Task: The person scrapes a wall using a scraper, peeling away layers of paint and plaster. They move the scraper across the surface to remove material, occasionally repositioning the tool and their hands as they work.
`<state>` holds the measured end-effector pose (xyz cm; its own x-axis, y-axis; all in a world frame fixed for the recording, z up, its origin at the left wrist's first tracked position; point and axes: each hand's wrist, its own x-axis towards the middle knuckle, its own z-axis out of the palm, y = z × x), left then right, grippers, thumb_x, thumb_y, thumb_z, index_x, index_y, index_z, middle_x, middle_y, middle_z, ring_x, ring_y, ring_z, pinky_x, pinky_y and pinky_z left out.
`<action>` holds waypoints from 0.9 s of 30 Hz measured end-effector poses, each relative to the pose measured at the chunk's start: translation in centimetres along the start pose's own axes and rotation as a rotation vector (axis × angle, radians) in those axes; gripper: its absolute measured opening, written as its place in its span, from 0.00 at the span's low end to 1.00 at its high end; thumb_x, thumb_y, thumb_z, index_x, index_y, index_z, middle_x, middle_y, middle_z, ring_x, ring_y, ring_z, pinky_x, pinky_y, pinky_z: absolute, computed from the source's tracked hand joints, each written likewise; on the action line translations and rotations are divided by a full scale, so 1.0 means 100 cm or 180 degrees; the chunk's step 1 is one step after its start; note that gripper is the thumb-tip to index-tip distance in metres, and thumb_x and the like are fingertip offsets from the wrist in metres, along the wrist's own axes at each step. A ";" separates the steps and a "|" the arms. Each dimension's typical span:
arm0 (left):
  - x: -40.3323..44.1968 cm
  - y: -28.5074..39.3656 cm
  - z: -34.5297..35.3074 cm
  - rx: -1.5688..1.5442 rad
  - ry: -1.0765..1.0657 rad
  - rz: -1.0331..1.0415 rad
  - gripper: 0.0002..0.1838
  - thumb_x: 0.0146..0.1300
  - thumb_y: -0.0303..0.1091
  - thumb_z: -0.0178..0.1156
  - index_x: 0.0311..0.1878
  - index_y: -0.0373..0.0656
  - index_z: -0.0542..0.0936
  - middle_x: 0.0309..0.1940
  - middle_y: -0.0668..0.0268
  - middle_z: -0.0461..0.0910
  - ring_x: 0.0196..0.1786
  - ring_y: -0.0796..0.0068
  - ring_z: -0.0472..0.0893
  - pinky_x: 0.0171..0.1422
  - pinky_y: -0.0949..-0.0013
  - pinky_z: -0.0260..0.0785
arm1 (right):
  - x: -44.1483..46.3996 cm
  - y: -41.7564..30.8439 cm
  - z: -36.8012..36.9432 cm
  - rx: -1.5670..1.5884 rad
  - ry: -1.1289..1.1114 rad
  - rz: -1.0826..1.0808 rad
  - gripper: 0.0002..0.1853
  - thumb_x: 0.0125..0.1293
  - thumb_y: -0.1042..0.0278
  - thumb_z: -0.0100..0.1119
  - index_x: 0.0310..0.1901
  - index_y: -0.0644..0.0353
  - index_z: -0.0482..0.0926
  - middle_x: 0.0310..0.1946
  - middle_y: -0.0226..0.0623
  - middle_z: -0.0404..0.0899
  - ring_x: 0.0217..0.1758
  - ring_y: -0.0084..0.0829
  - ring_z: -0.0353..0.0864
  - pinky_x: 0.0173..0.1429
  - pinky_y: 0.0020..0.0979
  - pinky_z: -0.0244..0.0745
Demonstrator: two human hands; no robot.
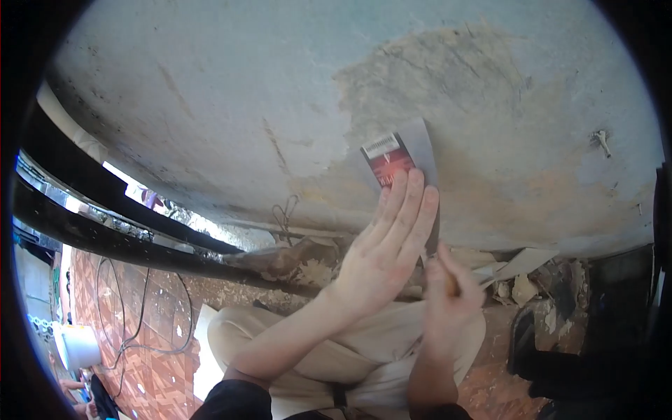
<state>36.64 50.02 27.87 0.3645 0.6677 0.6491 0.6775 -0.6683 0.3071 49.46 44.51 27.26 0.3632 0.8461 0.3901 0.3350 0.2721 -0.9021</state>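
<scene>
My left hand (385, 245) lies with fingers stretched out flat on a thin grey sheet (421, 143), which has a red label (388, 162) and a barcode. The sheet is against or just in front of the wall (231, 105); its lower part is hidden by my fingers. Just below and to the right, my right hand (451, 290) is closed around the yellowish-brown handle (452, 283) of a tool. A narrow dark strip, perhaps its blade, runs up beside my left fingers. Motion blurs the right hand, so the tool's exact kind cannot be made out.
A rough grey patch (427, 77) marks the wall, and a stub (601, 142) sticks out at right. Dark pipes (140, 245) run along the left. Torn scraps (525, 288) lie at the wall's foot. A white bucket (78, 346) and cable (143, 308) are on the floor.
</scene>
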 end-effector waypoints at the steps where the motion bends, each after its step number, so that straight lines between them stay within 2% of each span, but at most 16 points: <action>1: 0.000 -0.002 -0.003 -0.0072 -0.0069 0.0069 0.33 0.59 0.20 0.56 0.68 0.21 0.60 0.70 0.31 0.55 0.73 0.32 0.56 0.73 0.48 0.59 | 0.011 -0.011 -0.020 0.0079 -0.0198 0.0369 0.15 0.61 0.82 0.64 0.50 0.72 0.82 0.37 0.44 0.86 0.38 0.25 0.83 0.49 0.24 0.77; 2: 0.003 -0.006 -0.008 -0.0103 -0.0112 0.0181 0.33 0.58 0.20 0.56 0.68 0.21 0.61 0.70 0.32 0.55 0.74 0.33 0.56 0.74 0.48 0.58 | 0.018 -0.017 -0.027 0.0204 -0.0376 0.0694 0.14 0.61 0.81 0.64 0.50 0.71 0.82 0.38 0.45 0.86 0.40 0.26 0.84 0.50 0.25 0.77; 5: 0.006 -0.005 -0.011 -0.0023 -0.0055 0.0129 0.34 0.57 0.21 0.57 0.68 0.22 0.62 0.70 0.33 0.57 0.74 0.35 0.57 0.73 0.46 0.59 | -0.007 -0.008 0.017 -0.0189 0.0096 0.0390 0.14 0.62 0.81 0.63 0.51 0.72 0.82 0.39 0.45 0.86 0.40 0.27 0.84 0.50 0.25 0.77; 7: 0.006 0.000 -0.006 -0.0013 -0.0083 0.0080 0.34 0.57 0.21 0.57 0.68 0.22 0.62 0.70 0.33 0.57 0.73 0.35 0.58 0.73 0.46 0.59 | -0.006 0.006 0.020 -0.0007 0.0087 0.0299 0.14 0.63 0.81 0.63 0.51 0.72 0.82 0.39 0.45 0.86 0.40 0.27 0.84 0.50 0.25 0.77; 9: 0.004 -0.001 -0.006 0.0036 0.0079 0.0101 0.35 0.57 0.25 0.52 0.70 0.26 0.61 0.72 0.41 0.57 0.75 0.44 0.58 0.75 0.52 0.58 | -0.002 0.005 0.009 0.0200 0.0028 0.0240 0.14 0.63 0.82 0.62 0.51 0.72 0.82 0.40 0.45 0.86 0.40 0.27 0.84 0.50 0.26 0.77; 11: 0.003 -0.002 -0.011 -0.0038 -0.0029 0.0172 0.36 0.56 0.23 0.55 0.69 0.24 0.61 0.72 0.38 0.56 0.75 0.39 0.57 0.74 0.48 0.58 | 0.013 -0.011 -0.015 0.0688 -0.0188 0.0854 0.13 0.63 0.81 0.63 0.50 0.73 0.82 0.40 0.45 0.86 0.40 0.26 0.84 0.50 0.26 0.77; 12: 0.004 -0.004 -0.012 -0.0121 -0.0099 0.0261 0.36 0.55 0.21 0.57 0.69 0.22 0.60 0.71 0.34 0.55 0.74 0.35 0.57 0.73 0.43 0.58 | 0.007 -0.007 -0.002 0.0701 -0.0179 0.0827 0.13 0.63 0.81 0.63 0.50 0.73 0.82 0.40 0.45 0.86 0.40 0.26 0.84 0.50 0.26 0.77; 14: 0.005 -0.004 -0.008 -0.0031 0.0086 0.0240 0.36 0.55 0.21 0.58 0.69 0.23 0.60 0.71 0.34 0.56 0.74 0.37 0.58 0.73 0.45 0.59 | -0.010 0.011 0.028 0.0195 0.0381 -0.0140 0.13 0.63 0.81 0.63 0.49 0.73 0.82 0.40 0.45 0.86 0.41 0.24 0.83 0.48 0.25 0.77; 16: 0.005 -0.003 -0.007 0.0122 -0.0224 0.0305 0.36 0.55 0.21 0.58 0.69 0.23 0.60 0.71 0.34 0.56 0.74 0.37 0.58 0.73 0.46 0.59 | -0.004 0.002 0.015 0.0119 0.0129 -0.0009 0.12 0.63 0.81 0.63 0.49 0.73 0.82 0.40 0.45 0.86 0.41 0.23 0.83 0.48 0.25 0.77; 17: 0.006 -0.005 -0.007 0.0132 -0.0220 0.0306 0.36 0.55 0.21 0.58 0.69 0.23 0.60 0.71 0.34 0.56 0.74 0.37 0.58 0.73 0.46 0.59 | 0.003 -0.005 0.009 0.0099 -0.0136 0.0094 0.12 0.63 0.81 0.63 0.48 0.74 0.82 0.40 0.45 0.86 0.40 0.23 0.83 0.47 0.24 0.77; 20: 0.005 -0.010 -0.012 -0.0047 0.0064 0.0282 0.37 0.55 0.21 0.58 0.69 0.23 0.60 0.71 0.34 0.55 0.74 0.36 0.57 0.73 0.45 0.58 | 0.018 -0.022 -0.010 0.0131 -0.0135 0.0495 0.13 0.63 0.81 0.63 0.49 0.72 0.82 0.39 0.45 0.86 0.40 0.23 0.83 0.47 0.24 0.77; 21: 0.006 -0.012 -0.012 -0.0031 0.0059 0.0249 0.37 0.54 0.21 0.58 0.69 0.23 0.60 0.71 0.34 0.55 0.74 0.36 0.57 0.73 0.45 0.58 | 0.015 -0.015 0.003 0.0149 -0.0137 0.0449 0.13 0.63 0.81 0.63 0.49 0.72 0.82 0.39 0.45 0.86 0.40 0.23 0.83 0.47 0.24 0.77; 23: 0.004 -0.010 -0.009 -0.0084 0.0023 0.0159 0.37 0.54 0.21 0.58 0.69 0.23 0.60 0.71 0.34 0.54 0.74 0.36 0.56 0.73 0.45 0.58 | -0.001 -0.002 0.030 -0.0027 0.0271 -0.0192 0.14 0.62 0.81 0.63 0.50 0.70 0.83 0.39 0.46 0.86 0.39 0.23 0.83 0.46 0.24 0.77; 24: 0.006 -0.013 -0.009 -0.0079 0.0043 0.0199 0.38 0.54 0.21 0.58 0.69 0.23 0.59 0.71 0.34 0.54 0.74 0.36 0.56 0.73 0.45 0.58 | 0.002 0.001 0.019 -0.0042 0.0275 -0.0196 0.14 0.62 0.81 0.63 0.50 0.70 0.83 0.39 0.46 0.86 0.39 0.23 0.83 0.46 0.24 0.77; 26: 0.003 -0.012 -0.010 -0.0080 -0.0006 0.0214 0.38 0.53 0.20 0.58 0.70 0.23 0.59 0.71 0.34 0.54 0.75 0.35 0.56 0.74 0.45 0.58 | 0.010 -0.007 -0.005 0.0545 -0.0197 0.0860 0.14 0.62 0.80 0.64 0.51 0.69 0.83 0.39 0.47 0.86 0.38 0.24 0.83 0.45 0.24 0.78; 27: 0.005 -0.012 -0.013 -0.0138 -0.0034 0.0177 0.38 0.53 0.20 0.58 0.70 0.23 0.59 0.72 0.34 0.54 0.74 0.35 0.55 0.74 0.46 0.57 | 0.007 -0.008 -0.002 0.0577 -0.0201 0.0862 0.14 0.62 0.80 0.64 0.51 0.69 0.83 0.39 0.47 0.86 0.38 0.24 0.83 0.45 0.24 0.78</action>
<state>35.16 50.75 28.67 0.4078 0.6324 0.6586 0.6278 -0.7179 0.3007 49.62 44.76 28.25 0.3615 0.9240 0.1246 0.0714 0.1058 -0.9918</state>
